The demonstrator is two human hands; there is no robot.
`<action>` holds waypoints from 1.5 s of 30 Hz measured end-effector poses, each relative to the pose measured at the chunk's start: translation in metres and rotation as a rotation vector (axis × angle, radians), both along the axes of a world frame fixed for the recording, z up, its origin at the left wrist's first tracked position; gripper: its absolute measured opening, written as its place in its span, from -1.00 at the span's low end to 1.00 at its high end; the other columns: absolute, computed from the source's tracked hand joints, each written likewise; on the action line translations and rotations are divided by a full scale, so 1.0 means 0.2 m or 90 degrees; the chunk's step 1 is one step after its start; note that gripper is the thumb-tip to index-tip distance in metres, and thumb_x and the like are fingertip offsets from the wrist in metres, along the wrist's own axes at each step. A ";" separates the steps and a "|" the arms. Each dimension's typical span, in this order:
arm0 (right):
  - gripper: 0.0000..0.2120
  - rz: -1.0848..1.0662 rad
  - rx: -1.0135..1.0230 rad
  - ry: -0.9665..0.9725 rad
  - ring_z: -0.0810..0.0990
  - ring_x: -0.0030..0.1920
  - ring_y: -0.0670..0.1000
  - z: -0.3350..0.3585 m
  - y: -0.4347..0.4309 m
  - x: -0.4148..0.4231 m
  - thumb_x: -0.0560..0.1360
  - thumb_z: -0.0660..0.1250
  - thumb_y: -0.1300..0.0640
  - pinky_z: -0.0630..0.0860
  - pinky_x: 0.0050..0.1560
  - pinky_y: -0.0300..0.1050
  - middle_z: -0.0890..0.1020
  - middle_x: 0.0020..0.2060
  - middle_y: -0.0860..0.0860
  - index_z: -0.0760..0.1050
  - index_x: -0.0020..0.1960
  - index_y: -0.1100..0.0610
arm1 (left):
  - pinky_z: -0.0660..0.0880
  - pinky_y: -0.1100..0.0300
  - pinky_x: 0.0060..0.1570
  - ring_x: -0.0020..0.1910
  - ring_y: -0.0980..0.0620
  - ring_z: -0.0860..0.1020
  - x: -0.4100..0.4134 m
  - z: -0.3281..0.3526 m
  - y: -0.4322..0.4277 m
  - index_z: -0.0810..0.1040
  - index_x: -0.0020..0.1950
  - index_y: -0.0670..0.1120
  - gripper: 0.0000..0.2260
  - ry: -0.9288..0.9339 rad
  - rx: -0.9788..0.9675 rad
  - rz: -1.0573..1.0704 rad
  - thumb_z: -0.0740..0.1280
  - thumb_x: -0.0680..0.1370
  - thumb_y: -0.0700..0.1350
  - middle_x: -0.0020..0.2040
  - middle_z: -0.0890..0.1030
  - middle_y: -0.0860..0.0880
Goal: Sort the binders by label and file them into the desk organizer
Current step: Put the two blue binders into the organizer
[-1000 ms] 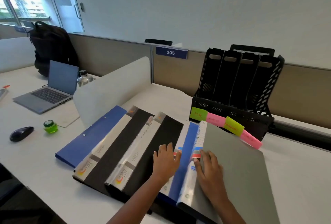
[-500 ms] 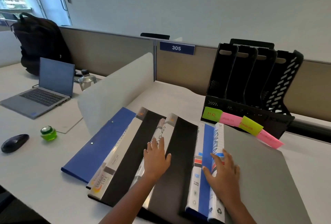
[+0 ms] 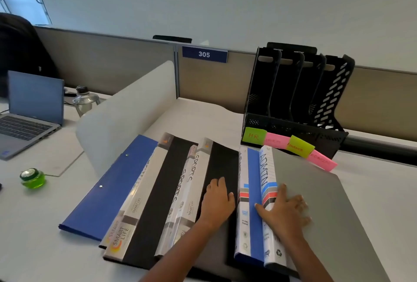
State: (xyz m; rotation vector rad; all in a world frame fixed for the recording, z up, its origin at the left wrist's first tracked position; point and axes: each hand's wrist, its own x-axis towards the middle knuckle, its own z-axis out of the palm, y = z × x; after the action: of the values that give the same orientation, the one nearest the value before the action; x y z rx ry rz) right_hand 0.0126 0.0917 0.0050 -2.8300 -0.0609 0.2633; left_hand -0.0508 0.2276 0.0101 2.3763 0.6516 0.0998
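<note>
Several binders lie fanned out on the white desk. From the left: a blue binder (image 3: 106,189), a black binder (image 3: 153,200), a black binder (image 3: 223,164) with SPORTS on its spine, a blue binder (image 3: 252,169) and a grey binder (image 3: 334,209) whose spine reads ADMIN. My left hand (image 3: 217,201) rests flat on the SPORTS binder's black cover. My right hand (image 3: 283,211) lies flat across the ADMIN spine and grey cover. The black desk organizer (image 3: 291,92) stands empty at the back right, with green and pink sticky labels (image 3: 253,136) on its front.
A white curved divider (image 3: 126,112) stands left of the binders. Beyond it are a laptop (image 3: 29,112), a bottle (image 3: 84,99), a green jar (image 3: 32,178) and a black backpack (image 3: 20,47). A partition with a 305 sign (image 3: 204,54) runs behind.
The binders have been spread further apart, so the SPORTS and ADMIN spines show. My left hand moved right onto the SPORTS binder's black cover; my right hand slid onto the grey cover.
</note>
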 end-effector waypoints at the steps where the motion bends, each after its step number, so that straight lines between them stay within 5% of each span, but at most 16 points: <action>1: -0.09 -0.003 -0.006 0.023 0.07 0.47 0.28 0.01 0.00 0.00 0.39 0.28 -0.29 0.13 0.39 0.29 0.04 0.47 0.27 -0.18 0.48 0.03 | 0.26 0.16 0.39 0.47 -0.04 0.23 0.01 0.01 -0.02 0.13 0.49 -0.10 -0.53 0.007 -0.036 -0.008 0.13 0.61 -0.05 0.49 0.23 -0.10; 10: -0.01 0.067 0.045 0.094 0.56 0.12 0.06 0.07 -0.03 0.02 0.33 0.41 -0.18 0.50 0.10 -0.09 0.47 0.23 0.12 -0.13 0.48 0.10 | 0.49 0.05 0.22 0.22 -0.07 0.50 0.12 -0.04 -0.15 0.38 0.26 -0.16 -0.71 0.031 -0.390 0.095 0.23 0.57 -0.09 0.24 0.51 -0.14; 16: -0.05 0.098 0.027 0.068 0.53 0.16 0.05 0.14 0.01 0.00 0.37 0.41 -0.08 0.48 0.09 -0.15 0.42 0.28 0.12 -0.15 0.49 0.15 | 0.40 0.22 -0.29 -0.17 0.02 0.50 0.18 0.01 -0.08 0.39 0.27 -0.23 -0.67 0.015 -0.661 0.228 0.20 0.57 -0.10 0.05 0.54 -0.20; 22: -0.07 0.113 -0.020 -0.001 0.51 0.20 0.07 0.18 0.06 -0.02 0.41 0.37 0.03 0.47 0.13 -0.14 0.38 0.33 0.13 -0.21 0.50 0.14 | 0.37 0.22 -0.29 -0.19 0.03 0.47 0.17 0.03 -0.09 0.40 0.27 -0.23 -0.66 0.017 -0.687 0.226 0.21 0.56 -0.08 -0.01 0.51 -0.18; 24: -0.07 0.130 -0.035 -0.010 0.50 0.21 0.07 0.21 0.09 -0.02 0.41 0.37 0.03 0.47 0.13 -0.14 0.38 0.34 0.14 -0.21 0.50 0.14 | 0.46 0.15 -0.13 -0.09 -0.01 0.51 0.18 0.03 -0.09 0.43 0.26 -0.19 -0.63 0.020 -0.712 0.218 0.23 0.52 -0.04 0.07 0.53 -0.18; 26: -0.08 0.152 -0.038 -0.015 0.50 0.22 0.07 0.22 0.14 -0.03 0.41 0.38 0.00 0.46 0.15 -0.13 0.39 0.34 0.14 -0.18 0.51 0.12 | 0.53 0.02 0.07 0.08 -0.08 0.54 0.24 -0.06 -0.08 0.46 0.26 -0.12 -0.48 0.020 -0.706 0.207 0.28 0.37 0.09 0.21 0.51 -0.17; 29: -0.13 0.175 -0.073 -0.010 0.51 0.23 0.07 0.19 0.21 -0.09 0.44 0.35 -0.06 0.47 0.19 -0.09 0.40 0.34 0.14 -0.15 0.51 0.10 | 0.56 -0.08 0.09 0.09 -0.12 0.57 0.38 -0.34 -0.06 0.51 0.21 -0.02 -0.36 0.036 -0.671 0.194 0.26 0.19 0.21 0.20 0.52 -0.15; 36: -0.47 0.109 0.062 -0.036 0.52 0.18 0.09 0.25 0.01 0.02 0.48 0.22 -0.19 0.44 0.12 -0.11 0.52 0.22 0.09 0.37 0.30 0.12 | 0.53 0.03 0.15 0.12 -0.08 0.53 0.16 -0.04 -0.16 0.48 0.15 -0.08 -0.59 0.057 -0.561 0.174 0.16 0.49 0.18 0.16 0.50 -0.13; 41: -0.37 0.061 0.142 0.124 0.23 0.43 0.17 0.10 -0.11 0.04 0.47 0.09 -0.31 0.19 0.42 0.19 0.20 0.46 0.12 0.14 0.47 -0.09 | 0.56 0.00 0.11 0.06 -0.07 0.57 0.26 -0.10 -0.13 0.48 0.14 -0.05 -0.58 0.065 -0.536 0.175 0.15 0.46 0.21 0.12 0.55 -0.13; 45: -0.38 0.081 0.234 0.170 0.24 0.44 0.13 0.13 -0.06 0.03 0.52 0.08 -0.24 0.17 0.42 0.12 0.22 0.47 0.09 0.11 0.49 0.00 | 0.60 0.03 -0.01 -0.02 -0.05 0.60 0.25 0.00 -0.12 0.44 0.21 -0.10 -0.64 0.051 -0.677 0.212 0.13 0.55 0.11 0.12 0.54 -0.19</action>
State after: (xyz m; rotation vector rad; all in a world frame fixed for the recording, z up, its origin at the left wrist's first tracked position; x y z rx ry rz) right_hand 0.0194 0.0790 0.0305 -2.4071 -0.2093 0.5914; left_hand -0.0007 0.2034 0.0102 1.2482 0.8539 -0.1661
